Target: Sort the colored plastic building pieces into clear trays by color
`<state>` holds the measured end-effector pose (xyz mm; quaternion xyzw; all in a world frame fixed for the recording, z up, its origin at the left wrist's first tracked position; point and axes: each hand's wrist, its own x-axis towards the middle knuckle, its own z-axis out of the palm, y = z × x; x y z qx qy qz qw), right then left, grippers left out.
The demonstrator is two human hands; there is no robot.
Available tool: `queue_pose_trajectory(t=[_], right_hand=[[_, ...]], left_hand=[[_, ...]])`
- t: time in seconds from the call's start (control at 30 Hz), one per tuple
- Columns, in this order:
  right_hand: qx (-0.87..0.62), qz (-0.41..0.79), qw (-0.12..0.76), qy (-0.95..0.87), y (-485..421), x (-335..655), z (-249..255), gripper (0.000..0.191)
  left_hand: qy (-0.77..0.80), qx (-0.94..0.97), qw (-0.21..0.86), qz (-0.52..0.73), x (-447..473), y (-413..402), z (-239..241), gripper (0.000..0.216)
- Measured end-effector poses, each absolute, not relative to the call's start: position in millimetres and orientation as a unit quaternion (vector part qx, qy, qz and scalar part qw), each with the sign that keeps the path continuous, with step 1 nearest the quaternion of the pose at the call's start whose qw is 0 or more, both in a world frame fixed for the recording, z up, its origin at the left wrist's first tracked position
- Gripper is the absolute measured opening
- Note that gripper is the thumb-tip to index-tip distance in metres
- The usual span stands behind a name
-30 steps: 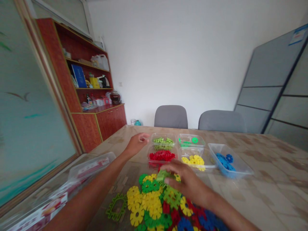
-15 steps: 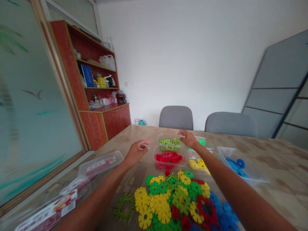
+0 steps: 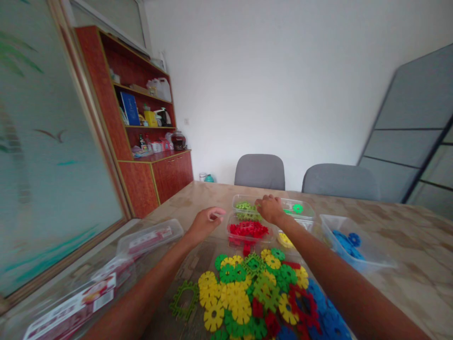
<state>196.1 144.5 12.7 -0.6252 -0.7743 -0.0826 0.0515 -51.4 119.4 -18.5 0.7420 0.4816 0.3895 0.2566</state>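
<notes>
My right hand (image 3: 271, 208) is over the right side of a clear tub (image 3: 238, 197) of light-green plastic building pieces (image 3: 245, 207). Its fingers curl downward, hiding whatever may be in them. To the left, my left hand (image 3: 208, 221) hovers above the table with its fingers bent and a gap at the thumb; it holds nothing. Between and below the hands is a tub of red pieces (image 3: 247, 230). Nearer me lies a loose heap of notched discs, among them yellow discs (image 3: 235, 295), green discs (image 3: 286, 276) and blue discs (image 3: 327, 309).
Beyond my right forearm are a tub with a green disc (image 3: 297, 208) and a larger bin (image 3: 378, 255) with blue discs. Yellow pieces (image 3: 285, 240) sit in a partly hidden tub. Clear lids or boxes with labels (image 3: 150, 238) lie at left. Two grey chairs (image 3: 260, 171) stand behind the table.
My right hand has moved slightly left and down, from the tub's right edge to over its light-green pieces, and its fingers have curled. My left hand is nearly still.
</notes>
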Motion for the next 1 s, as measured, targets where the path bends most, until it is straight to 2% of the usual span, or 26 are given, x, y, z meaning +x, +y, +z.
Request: queue_pose_trajectory(t=[0.17,0.4,0.57,0.8,1.0], right_hand=[[-0.598,-0.076,0.025,-0.797,147,194,7,0.028],[-0.570,-0.096,0.032,-0.815,142,196,10,0.029],[-0.595,-0.118,0.024,-0.795,137,200,10,0.028],[-0.598,-0.128,0.055,-0.790,138,214,15,0.028],[-0.564,-0.081,0.078,-0.818,136,209,4,0.027]], left_hand=[[0.479,0.745,0.259,0.386,-54,118,-18,0.027],[0.481,0.745,0.256,0.384,-56,120,-21,0.026],[0.477,0.749,0.254,0.383,-58,120,-22,0.026],[0.477,0.747,0.258,0.383,-58,122,-26,0.024],[0.470,0.758,0.251,0.376,-60,123,-28,0.023]])
